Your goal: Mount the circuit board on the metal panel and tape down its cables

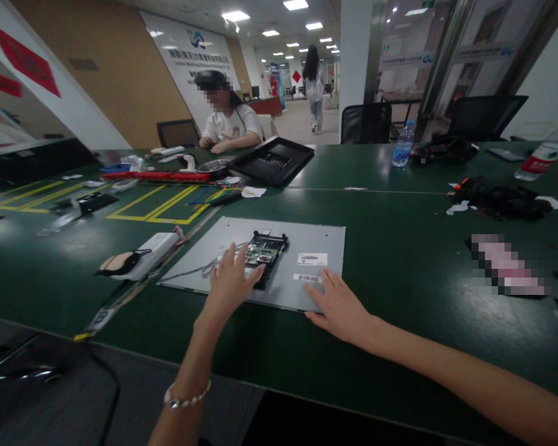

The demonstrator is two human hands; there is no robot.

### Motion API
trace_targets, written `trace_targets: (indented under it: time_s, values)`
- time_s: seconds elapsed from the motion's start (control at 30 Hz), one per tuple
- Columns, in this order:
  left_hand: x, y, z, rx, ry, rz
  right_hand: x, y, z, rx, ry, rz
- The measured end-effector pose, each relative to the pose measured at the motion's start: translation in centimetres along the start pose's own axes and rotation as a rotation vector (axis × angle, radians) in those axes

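Note:
A flat grey display panel [302, 238] lies on the green table in front of me, with white labels on its right part. A black frame with a green circuit board [266, 251] sits near the panel's middle, and thin cables run from it to the left. My left hand [230, 282], with a beaded bracelet at the wrist, is over the board's left side, fingers spread; whether it touches is unclear. At the panel's front right edge is my right hand [339, 306], its fingers stretched out over the corner and nothing held in it.
A black monitor casing [274, 160] lies farther back. On the left are a white power strip [144, 254] and yellow tape lines. To the right are a phone [506, 265], a black tangled bundle [500, 197] and a water bottle [403, 145]. A person [232, 118] sits across the table.

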State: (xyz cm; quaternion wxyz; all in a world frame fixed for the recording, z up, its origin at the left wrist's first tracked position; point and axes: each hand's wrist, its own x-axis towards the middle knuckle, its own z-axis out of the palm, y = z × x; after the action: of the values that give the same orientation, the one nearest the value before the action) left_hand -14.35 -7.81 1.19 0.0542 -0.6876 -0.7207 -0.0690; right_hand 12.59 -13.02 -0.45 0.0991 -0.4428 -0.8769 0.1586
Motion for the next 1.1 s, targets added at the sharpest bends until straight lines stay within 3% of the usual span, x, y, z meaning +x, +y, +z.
trace_targets:
  time_s: [0.13, 0.27, 0.5, 0.73, 0.97, 1.1]
  values:
    - [1.0, 1.3, 1.5, 0.072, -0.076, 0.041, 0.8, -0.3, 0.5, 0.015, 0.01, 0.007]
    - [2.3, 0.6, 2.8, 0.081, -0.1, 0.017, 1.4, -0.4, 0.9, 0.034, 0.026, 0.012]
    - [6.2, -0.8, 3.7, 0.087, -0.045, 0.016, 1.3, -0.1, 0.9, 0.066, 0.025, 0.019]
    - [10.0, -0.9, 3.9, 0.049, 0.016, -0.09, 1.3, 0.1, 0.8, 0.069, 0.03, 0.005]
    - [10.7, -0.9, 4.5, 0.046, 0.087, -0.152, 1.5, 0.2, 1.0, 0.081, 0.023, 0.018]
    - [10.4, -0.8, 4.3, 0.048, 0.066, -0.179, 1.4, 0.2, 0.6, 0.089, 0.0, 0.014]
